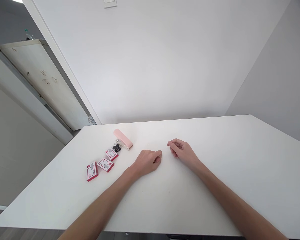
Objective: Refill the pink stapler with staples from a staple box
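Note:
My left hand [149, 161] rests on the white table [215, 186], curled into a loose fist with nothing showing in it. To its right lies my right hand [181, 150], fingers bent inward and thumb near the index finger, holding nothing that I can see. A gap separates the two hands. Left of my left hand is a pink stapler [123, 138], lying at a slant. A small black staple remover [117, 147] sits beside the stapler. Three small white-and-red boxes [105, 164] lie in a slanting row toward the left; neither hand touches them.
A plain white wall [165, 66] rises behind the table's far edge, with a switch plate [110, 3] high on it. On the left, beyond the wall's edge, stands a stained pale cabinet or panel [47, 83] with a bottle on top.

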